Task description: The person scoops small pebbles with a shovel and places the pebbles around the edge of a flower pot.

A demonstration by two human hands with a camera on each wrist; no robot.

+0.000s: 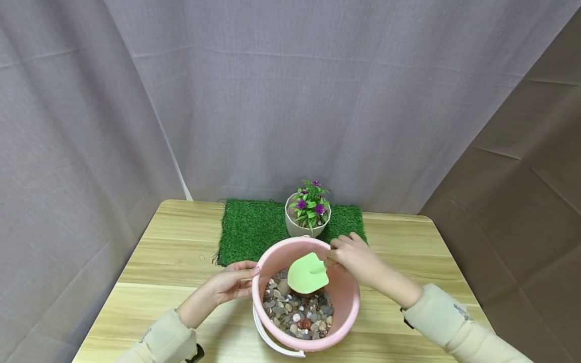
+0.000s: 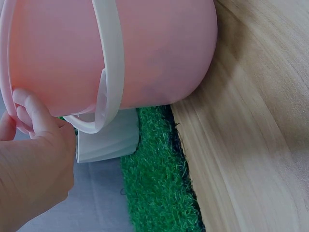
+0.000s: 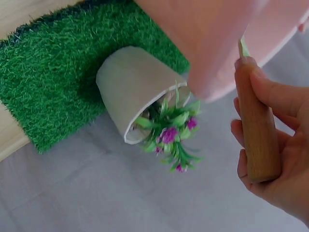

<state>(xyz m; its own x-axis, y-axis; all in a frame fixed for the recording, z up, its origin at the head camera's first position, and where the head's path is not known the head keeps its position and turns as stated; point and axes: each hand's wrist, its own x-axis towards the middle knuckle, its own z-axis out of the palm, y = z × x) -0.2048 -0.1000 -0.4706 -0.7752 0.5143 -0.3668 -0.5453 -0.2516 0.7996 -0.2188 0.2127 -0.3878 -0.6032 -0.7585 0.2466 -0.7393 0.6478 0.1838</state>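
A pink bucket [image 1: 350,302] with a white handle [image 1: 268,337] stands at the front of the table, pebbles [image 1: 297,316] covering its bottom. My left hand [image 1: 230,283] grips the bucket's rim at its left side, thumb and fingers pinching the edge in the left wrist view. In my right hand [image 1: 358,258] is a small trowel with a light green blade [image 1: 307,275] and a wooden handle [image 3: 259,125]. The blade hangs inside the bucket above the pebbles, and its top face looks bare. My right fingers curl round the wooden handle over the bucket's right rim.
Just behind the bucket, a white pot [image 1: 303,231] with a purple-flowered plant [image 1: 310,204] stands on a green turf mat [image 1: 254,227]. The wooden table [image 1: 172,262] reaches back to a grey curtain [image 1: 272,101]. A brown cloth [image 1: 522,201] hangs at the right.
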